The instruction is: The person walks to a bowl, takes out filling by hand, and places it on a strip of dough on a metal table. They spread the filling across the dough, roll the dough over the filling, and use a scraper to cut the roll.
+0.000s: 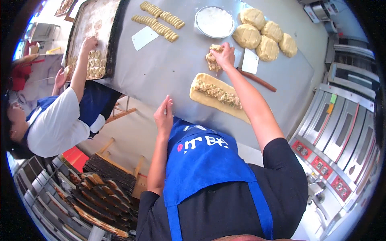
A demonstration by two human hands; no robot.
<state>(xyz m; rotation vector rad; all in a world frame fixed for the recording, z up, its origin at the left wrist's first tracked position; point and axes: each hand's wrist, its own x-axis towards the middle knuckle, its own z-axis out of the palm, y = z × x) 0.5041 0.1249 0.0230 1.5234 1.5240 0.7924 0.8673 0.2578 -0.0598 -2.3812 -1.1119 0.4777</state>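
While left hand near table edge, right hand on lumpy filling

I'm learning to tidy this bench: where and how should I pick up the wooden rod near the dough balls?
Probably by the middle of the wooden rod, gripped across its width, coming from its right. It is slim, straight and lies on the table; its upper-left end is by the white scraper, and the right forearm is on its left, so the right looks freer.
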